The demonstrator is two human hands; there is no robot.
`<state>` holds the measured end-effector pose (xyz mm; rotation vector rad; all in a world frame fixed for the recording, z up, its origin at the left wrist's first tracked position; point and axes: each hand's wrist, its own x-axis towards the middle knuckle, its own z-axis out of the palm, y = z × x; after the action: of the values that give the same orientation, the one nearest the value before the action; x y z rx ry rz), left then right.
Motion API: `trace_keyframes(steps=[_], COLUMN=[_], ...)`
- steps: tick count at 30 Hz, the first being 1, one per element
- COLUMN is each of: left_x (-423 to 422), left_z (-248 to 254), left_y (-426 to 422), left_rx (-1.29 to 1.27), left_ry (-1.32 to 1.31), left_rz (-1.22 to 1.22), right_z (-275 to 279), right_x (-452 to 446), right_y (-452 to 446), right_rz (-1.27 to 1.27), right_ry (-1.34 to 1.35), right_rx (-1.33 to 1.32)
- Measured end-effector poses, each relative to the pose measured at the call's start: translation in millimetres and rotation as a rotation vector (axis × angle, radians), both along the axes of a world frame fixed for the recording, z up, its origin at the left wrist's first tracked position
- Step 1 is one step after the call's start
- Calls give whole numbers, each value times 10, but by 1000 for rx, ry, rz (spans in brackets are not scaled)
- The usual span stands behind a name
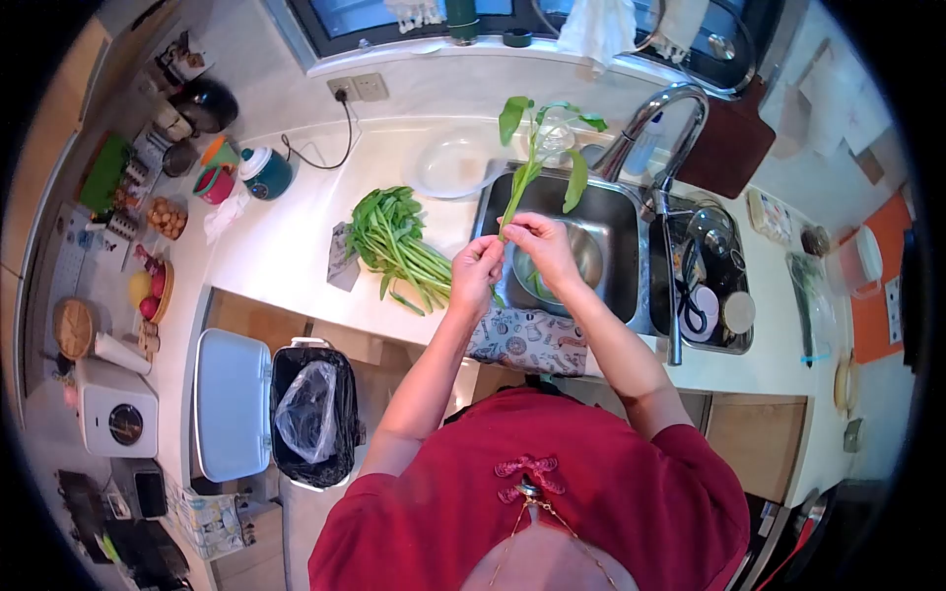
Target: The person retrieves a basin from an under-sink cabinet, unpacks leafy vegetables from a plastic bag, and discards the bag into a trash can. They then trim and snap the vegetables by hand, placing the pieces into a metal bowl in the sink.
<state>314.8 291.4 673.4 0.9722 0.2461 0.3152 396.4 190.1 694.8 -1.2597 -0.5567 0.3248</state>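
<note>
Closest to us is the red shirt (601,483) of the person, a thin gold necklace (564,519) hanging over its neckline. Starting at the left, we see a small basket (166,293) of fruit at the side, then a green jar (266,175) with a pale lid near the back of the counter (286,236). Below the counter edge stands a bin (340,414), its pale lid (234,404) swung open to the left and a clear bag (307,412) inside.

Next we come to a bunch of greens (394,236) lying on the counter, leaves to the back and stems towards the sink, with a pale plate (448,163) behind it. The left hand (479,264) has its fingers closed on the lower end of a leafy stalk (533,175). Just beside it, the right hand (540,246) pinches the same stalk, which leans up and right over the sink (623,276). Under our hands sits a metal bowl (589,254) in the left basin, with some green in it. Further right we find the tap (623,148), dishes (701,310) in the right basin, and a brown board (729,148) against the wall.
</note>
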Motion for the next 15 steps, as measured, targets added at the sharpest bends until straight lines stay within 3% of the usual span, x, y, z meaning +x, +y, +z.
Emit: trace_keyframes(steps=[7, 15], left_x=[134, 211], left_z=[95, 286], left_y=[-127, 52], left_rx=[-9, 129], left_ry=[-55, -97], left_rz=[-90, -77], right_z=[126, 446], right_x=[50, 266], right_y=[-341, -750], right_rz=[-51, -383], right_ry=[16, -337], right_rx=[-15, -137])
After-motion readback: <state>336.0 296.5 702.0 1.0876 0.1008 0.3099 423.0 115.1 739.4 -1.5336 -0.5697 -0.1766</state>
